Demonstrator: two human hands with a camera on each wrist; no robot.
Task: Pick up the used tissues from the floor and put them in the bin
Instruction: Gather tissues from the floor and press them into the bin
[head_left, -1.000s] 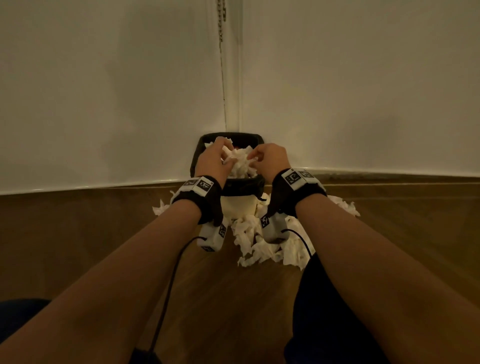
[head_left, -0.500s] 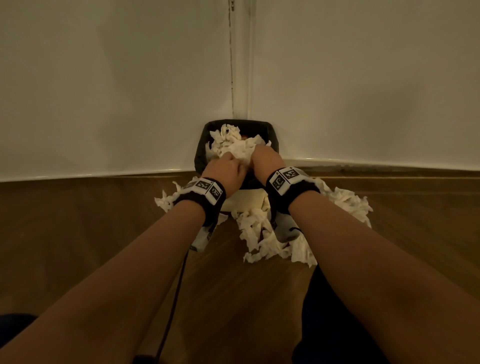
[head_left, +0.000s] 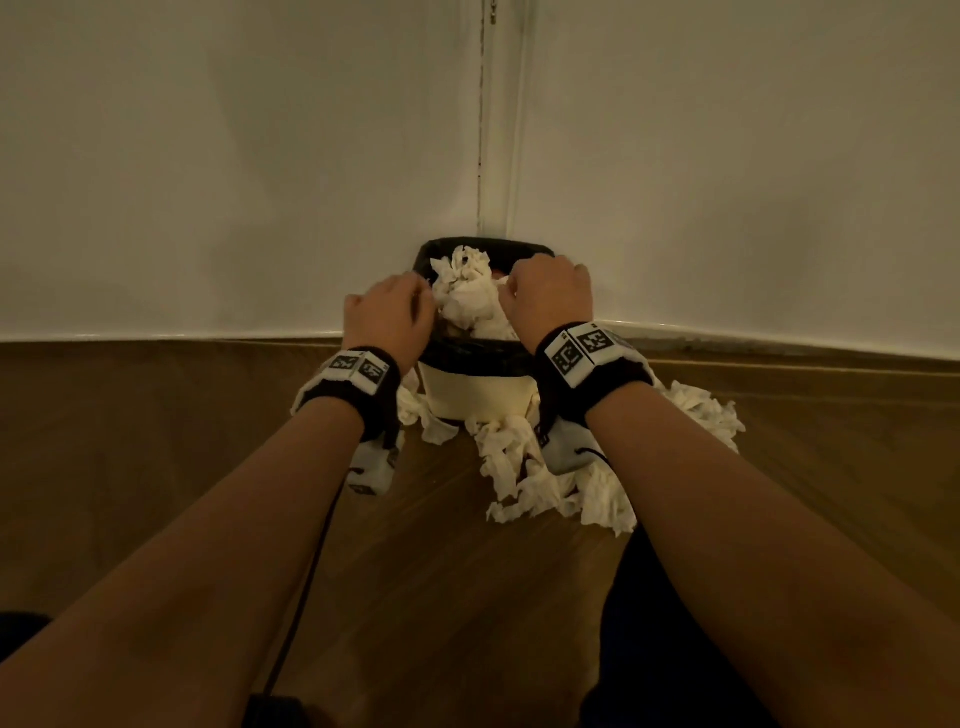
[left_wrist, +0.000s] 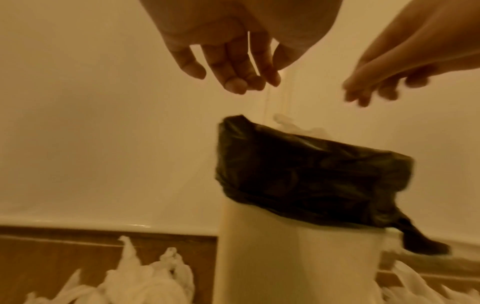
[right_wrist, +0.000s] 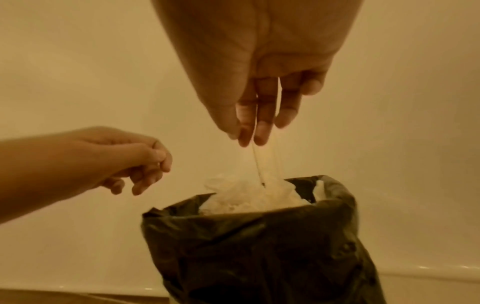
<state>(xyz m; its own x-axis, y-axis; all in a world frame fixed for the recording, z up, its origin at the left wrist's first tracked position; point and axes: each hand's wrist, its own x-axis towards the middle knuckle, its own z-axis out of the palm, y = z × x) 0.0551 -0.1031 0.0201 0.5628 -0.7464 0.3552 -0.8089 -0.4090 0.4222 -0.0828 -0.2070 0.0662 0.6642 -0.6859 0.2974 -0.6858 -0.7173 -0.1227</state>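
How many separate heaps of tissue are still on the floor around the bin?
3 heaps of crumpled white tissue: one left of the cream plastic bin at, one in front, one right. The wrists may hide more, or links between them.

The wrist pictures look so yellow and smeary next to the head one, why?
Head view: dim but fairly sharp, the floor line bowed by the wide lens. Left wrist view: orange cast, bin and black liner smeared. Right wrist view: same cast, right hand soft-edged.
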